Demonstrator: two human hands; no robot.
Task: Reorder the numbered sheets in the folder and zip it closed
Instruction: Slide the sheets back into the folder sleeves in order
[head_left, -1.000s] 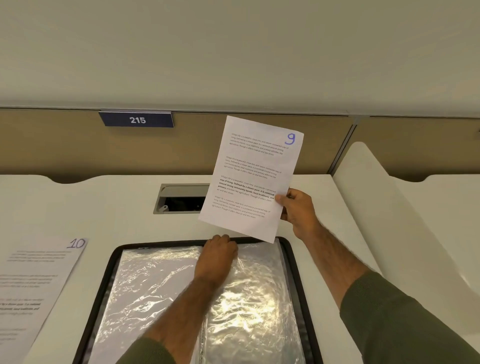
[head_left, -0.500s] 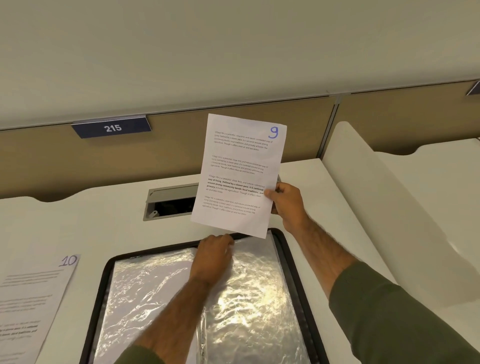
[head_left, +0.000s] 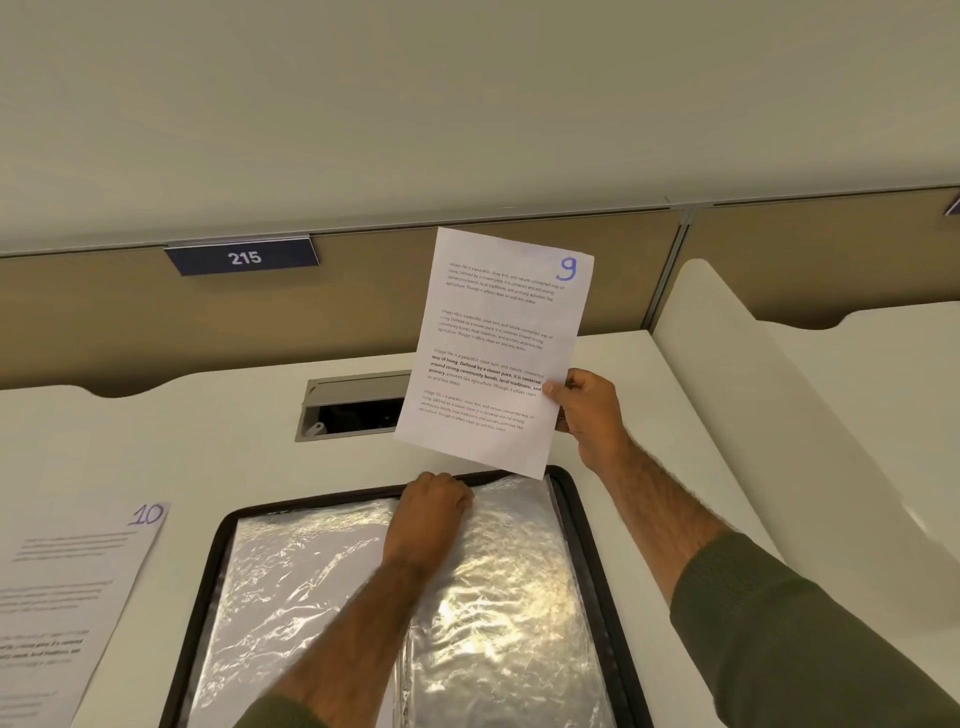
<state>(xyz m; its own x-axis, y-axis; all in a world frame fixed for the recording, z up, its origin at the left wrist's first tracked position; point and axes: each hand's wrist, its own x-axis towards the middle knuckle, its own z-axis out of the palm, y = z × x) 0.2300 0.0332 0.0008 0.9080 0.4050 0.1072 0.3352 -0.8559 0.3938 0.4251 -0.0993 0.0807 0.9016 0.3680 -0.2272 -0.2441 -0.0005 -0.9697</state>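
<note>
White desk (head_left: 208, 431) below: right hand (head_left: 587, 410) pinches sheet 9 (head_left: 493, 353) by its edge above the folder (head_left: 587, 519); left hand (head_left: 431, 514), fingers curled, grips the plastic sleeve (head_left: 509, 571) at its top.

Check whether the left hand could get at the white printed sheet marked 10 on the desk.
Probably yes. The white printed sheet marked 10 lies flat on the white desk left of the black zip folder, nothing over it. The left hand first has to release the crinkled clear plastic sleeve it grips.
</note>
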